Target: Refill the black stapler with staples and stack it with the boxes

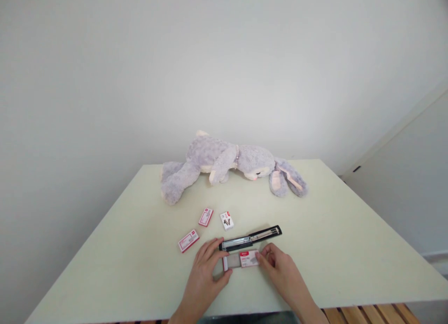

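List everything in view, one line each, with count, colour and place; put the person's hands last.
Plush rabbit: 1, grey-lilac, lying along the table's far edge
Beaded band: 1, pale, around the rabbit's neck
Closed small boxes: 3, white with red, left of and beyond the stapler
Stapler: 1, black and silver, opened out beyond the opened box
Opened box: 1, white and red, slid open between the hands
Table: 1, pale cream-green, under these things
Wall: 1, pale grey, behind the table
Wooden slats: several, brown, below the near edge
Left hand: 1, bare, at the opened box's left end
Right hand: 1, bare, at its right end
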Demonstrator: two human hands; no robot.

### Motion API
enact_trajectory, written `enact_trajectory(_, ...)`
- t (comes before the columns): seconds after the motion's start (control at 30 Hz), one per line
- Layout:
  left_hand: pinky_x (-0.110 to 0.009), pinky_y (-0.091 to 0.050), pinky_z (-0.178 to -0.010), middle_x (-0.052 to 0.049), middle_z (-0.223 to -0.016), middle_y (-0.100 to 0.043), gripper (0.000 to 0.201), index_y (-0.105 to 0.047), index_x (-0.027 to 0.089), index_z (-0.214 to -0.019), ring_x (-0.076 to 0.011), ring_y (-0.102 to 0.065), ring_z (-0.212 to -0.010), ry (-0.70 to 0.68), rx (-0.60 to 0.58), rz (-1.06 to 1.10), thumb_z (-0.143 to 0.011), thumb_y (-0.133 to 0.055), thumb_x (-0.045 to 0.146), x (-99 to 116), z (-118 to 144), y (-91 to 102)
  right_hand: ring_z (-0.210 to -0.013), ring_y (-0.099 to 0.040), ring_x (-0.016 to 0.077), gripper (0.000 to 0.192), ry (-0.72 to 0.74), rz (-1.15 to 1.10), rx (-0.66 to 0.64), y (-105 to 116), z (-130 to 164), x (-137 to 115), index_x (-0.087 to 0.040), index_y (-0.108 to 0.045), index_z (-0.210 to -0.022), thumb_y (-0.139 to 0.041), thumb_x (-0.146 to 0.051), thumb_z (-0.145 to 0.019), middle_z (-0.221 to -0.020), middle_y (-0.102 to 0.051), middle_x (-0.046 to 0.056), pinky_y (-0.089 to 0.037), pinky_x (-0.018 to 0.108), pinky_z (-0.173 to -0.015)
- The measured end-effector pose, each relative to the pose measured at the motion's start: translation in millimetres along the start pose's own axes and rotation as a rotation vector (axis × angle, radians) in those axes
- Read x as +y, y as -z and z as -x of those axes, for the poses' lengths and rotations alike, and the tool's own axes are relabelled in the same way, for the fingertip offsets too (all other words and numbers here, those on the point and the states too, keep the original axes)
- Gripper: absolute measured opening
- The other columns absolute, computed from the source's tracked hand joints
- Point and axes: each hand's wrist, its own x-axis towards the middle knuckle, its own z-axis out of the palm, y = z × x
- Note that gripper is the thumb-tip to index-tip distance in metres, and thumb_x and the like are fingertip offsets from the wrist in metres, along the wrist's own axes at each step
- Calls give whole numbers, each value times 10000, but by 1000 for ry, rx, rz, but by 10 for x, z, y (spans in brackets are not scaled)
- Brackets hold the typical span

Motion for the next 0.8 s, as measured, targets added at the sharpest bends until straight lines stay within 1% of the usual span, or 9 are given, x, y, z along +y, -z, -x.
enact_trajectory(0.1, -572, -442, -1185, -32, -1563, -526, 412, -677, 319, -1223, -298, -470, -1448, 2, 12, -27, -843, -714, 165, 37, 3, -4, -555, -557, 198, 360, 62, 20, 43, -17, 31, -216, -249, -665, -1121, -511, -548, -992, -590, -574, -35, -321, 292, -562)
enact_trajectory(0.17, -567, -439, -1193, -21, -1590, -499, 427, -670, 322, -1245, -296, -453, -1464, -3, 12, -48, -848, -708, 169, 66, 4, -4, -596, -584, 206, 403, 114, -35, -10, -118, 21, -367, -255, -644, -1253, -484, -537, -1013, -636, -610, -23, -354, 295, -586)
enact_trajectory(0.2, -570, -435, -1196, -19, -1598, -490, 432, -670, 321, -1249, -298, -449, -1467, -5, 12, -57, -846, -707, 170, 78, 5, -4, -616, -593, 208, 412, 131, -69, -40, -190, 6, -427, -252, -647, -1267, -484, -534, -1014, -661, -628, -14, -370, 297, -600)
enact_trajectory(0.3, -581, -433, -1197, -13, -1613, -471, 451, -671, 324, -1256, -306, -450, -1467, -2, 5, -79, -836, -711, 167, 92, 5, -1, -620, -581, 193, 423, 126, -234, -108, -444, -61, -517, -218, -668, -1230, -510, -535, -999, -693, -642, -3, -399, 290, -606)
enact_trajectory(0.37, -570, -442, -1193, -9, -1619, -462, 454, -669, 327, -1261, -302, -453, -1464, 5, -1, -80, -836, -717, 172, 84, 6, -2, -573, -531, 171, 442, 95, -343, -117, -594, -116, -520, -186, -658, -1209, -509, -539, -990, -655, -594, -22, -387, 272, -561)
enact_trajectory(0.5, -558, -460, -1181, -18, -1611, -475, 485, -650, 331, -1308, -299, -458, -1460, 6, -8, -54, -851, -716, 182, 42, 11, -26, -549, -487, 148, 353, 100, -361, -93, -757, -212, -533, -181, -663, -1108, -546, -479, -960, -604, -510, -60, -379, 251, -547)
enact_trajectory(0.57, -562, -453, -1187, -22, -1596, -495, 555, -614, 335, -1373, -298, -447, -1469, 4, -17, -49, -852, -711, 172, 20, 14, -45, -566, -502, 147, 265, 128, -320, -82, -784, -240, -581, -198, -685, -1055, -596, -415, -932, -599, -505, -65, -387, 250, -576)
enact_trajectory(0.67, -566, -442, -1194, -21, -1581, -514, 620, -572, 342, -1430, -297, -435, -1480, 5, -29, -42, -852, -712, 168, 0, 17, -60, -570, -504, 146, 194, 157, -234, -58, -769, -252, -684, -213, -710, -988, -594, -360, -937, -589, -505, -62, -362, 251, -582)
enact_trajectory(0.8, -581, -427, -1197, -17, -1583, -512, 545, -601, 350, -1386, -299, -437, -1476, 18, -23, -47, -873, -714, 207, 7, 17, -42, -593, -518, 149, 202, 208, -112, -40, -613, -209, -768, -237, -711, -974, -542, -348, -982, -612, -530, -50, -339, 255, -602)
